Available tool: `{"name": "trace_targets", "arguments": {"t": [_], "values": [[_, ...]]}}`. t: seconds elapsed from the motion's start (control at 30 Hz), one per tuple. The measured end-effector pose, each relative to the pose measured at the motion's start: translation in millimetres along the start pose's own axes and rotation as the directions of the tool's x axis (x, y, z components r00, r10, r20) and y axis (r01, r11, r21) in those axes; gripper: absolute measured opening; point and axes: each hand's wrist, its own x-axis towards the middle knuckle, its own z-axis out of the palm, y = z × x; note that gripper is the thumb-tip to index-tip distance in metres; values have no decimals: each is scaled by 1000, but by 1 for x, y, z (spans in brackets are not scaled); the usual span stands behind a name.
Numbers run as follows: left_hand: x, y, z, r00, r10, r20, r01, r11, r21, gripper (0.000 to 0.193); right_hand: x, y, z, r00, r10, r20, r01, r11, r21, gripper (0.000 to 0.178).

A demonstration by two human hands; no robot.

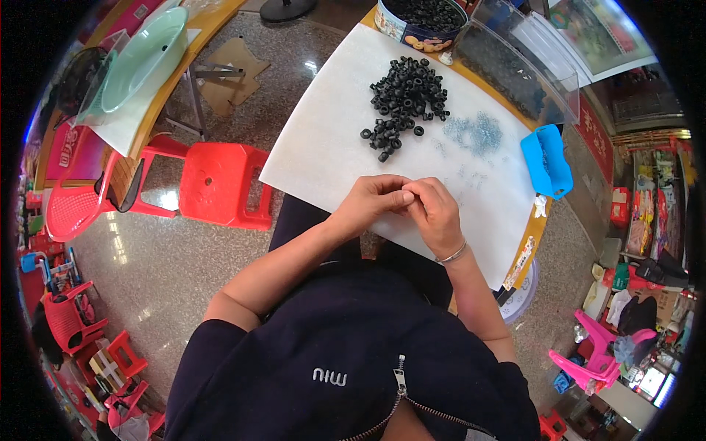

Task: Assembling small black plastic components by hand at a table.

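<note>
My left hand (373,200) and my right hand (435,213) meet over the near edge of a white-covered table (323,117). Thumbs and fingertips of both are pinched together; whatever lies between them is hidden or too small to name. A silver bangle (453,254) circles my right wrist. Beyond the hands lies a heap of small black ring-shaped parts (409,88), with a few loose ones at its near side. To its right, tiny clear bluish pieces (482,134) are spread out, some scattered nearer my right hand.
A round tin (423,26) full of black parts and a clear plastic box (515,66) stand at the far edge. At the right edge sits a blue scoop-like container (547,162). A red stool (220,185) is left of the table; a green basin (147,62) rests on another table.
</note>
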Motion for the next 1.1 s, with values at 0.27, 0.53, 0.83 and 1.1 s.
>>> {"name": "trace_targets", "arguments": {"t": [0.27,0.53,0.83,1.1], "values": [[3,1,-5,998,-50,36,52,997,-48,30,-5,-3,2,982,186,20,-187,970,154,19],[6,-3,-4,996,-88,-32,80,978,-191,24,-5,-3,9,962,189,-196,-168,978,121,16],[-2,-2,0,991,-120,60,133,943,-304,24,-9,-22,25,897,442,8,-373,747,551,23],[-8,9,33,983,-99,153,148,923,-356,29,-2,-44,25,760,608,-231,-266,614,743,35]]}}
